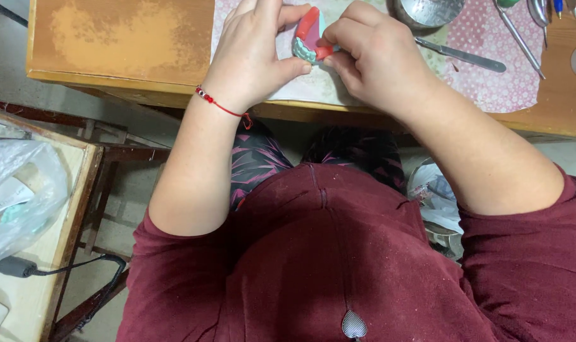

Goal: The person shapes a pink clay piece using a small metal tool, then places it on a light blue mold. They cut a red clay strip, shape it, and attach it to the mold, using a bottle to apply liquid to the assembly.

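Both hands meet at the near edge of the wooden table (123, 44), over a pale pink patterned cloth (490, 76). Left hand (253, 54) w/ a red string bracelet (218, 104) on the wrist cups a small dental model (308, 38), teal w/ a red wax rim; thumb pressed under it, fingers curled behind, so that grip is closed on the model. Right hand (370, 60) comes in from the other side, fingertips pinching the red edge of the same piece; grip pressed together on it. The model sits between the two hands, just above the cloth; can't tell if it touches.

Right of the hands: a long metal spatula (462, 56) lying on the cloth, a metal bowl (427, 11) at the top edge, more thin metal instruments (522, 41) further right. Person wears a maroon sweater (338, 266). At left, well apart, a side stand w/ a clear plastic bag (18, 190) and a black cable (72, 269)
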